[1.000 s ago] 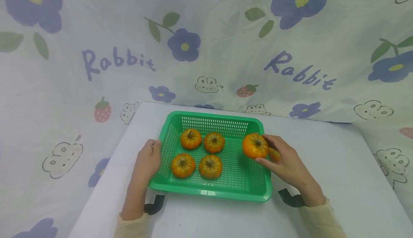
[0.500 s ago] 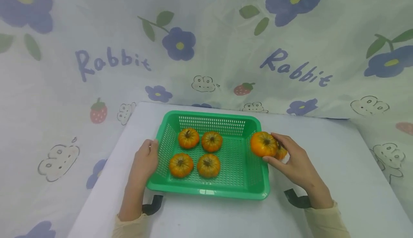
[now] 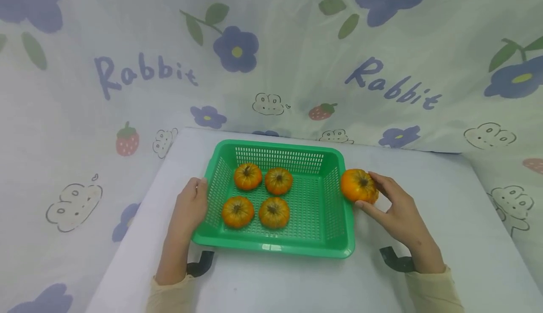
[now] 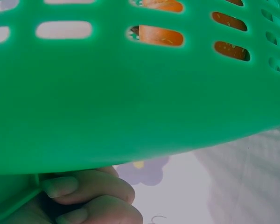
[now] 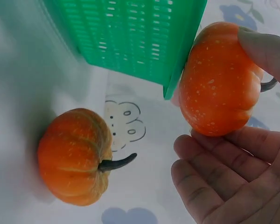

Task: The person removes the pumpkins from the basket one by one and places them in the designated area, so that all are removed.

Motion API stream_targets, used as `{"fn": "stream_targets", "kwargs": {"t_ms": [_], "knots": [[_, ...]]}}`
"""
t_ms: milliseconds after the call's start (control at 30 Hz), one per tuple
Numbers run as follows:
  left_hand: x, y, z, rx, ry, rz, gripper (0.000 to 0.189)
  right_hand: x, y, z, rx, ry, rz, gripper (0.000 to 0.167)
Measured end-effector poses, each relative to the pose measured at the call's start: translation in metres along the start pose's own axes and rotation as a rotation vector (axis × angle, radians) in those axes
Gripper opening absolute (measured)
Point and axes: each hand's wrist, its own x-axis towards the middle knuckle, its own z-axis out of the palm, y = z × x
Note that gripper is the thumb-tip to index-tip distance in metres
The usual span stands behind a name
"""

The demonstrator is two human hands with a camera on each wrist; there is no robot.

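In the head view a green plastic basket [image 3: 292,251] with slotted walls holds several small orange pumpkins [image 3: 274,212] in its left part. My left hand [image 3: 190,204] grips the basket's left rim; the left wrist view shows its curled fingers [image 4: 100,186] under the edge. My right hand [image 3: 396,209] holds another pumpkin [image 3: 359,185] between thumb and fingers, just over the right rim. The right wrist view shows this held pumpkin [image 5: 221,79] close beside the basket wall [image 5: 130,37]. Below it, one more pumpkin [image 5: 74,156] with a dark curved stem rests on the table, hidden in the head view.
A white table [image 3: 297,284] carries the basket. Patterned cloth [image 3: 297,58] with flowers and rabbits hangs behind and at the sides. A dark curved piece [image 3: 396,259] sits by the right wrist, and a similar one [image 3: 201,263] by the left.
My right hand has moved right with its pumpkin, from above the basket's inside to the right rim. The pumpkin on the table has gone from the head view. The left hand keeps its grip.
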Motion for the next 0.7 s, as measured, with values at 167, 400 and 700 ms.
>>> {"fn": "stream_targets", "kwargs": {"t_ms": [167,400,700], "knots": [[0.001,0.001,0.001,0.003,0.002,-0.008,0.060,-0.003,0.004,-0.002,0.002,0.020,0.011,0.077],[0.000,0.002,0.000,0.016,0.004,-0.012,0.059,-0.009,0.009,-0.006,-0.026,0.036,0.078,0.078],[0.000,0.001,0.001,0.000,-0.002,-0.017,0.060,-0.011,0.025,-0.009,-0.044,0.036,0.152,0.081]]}}
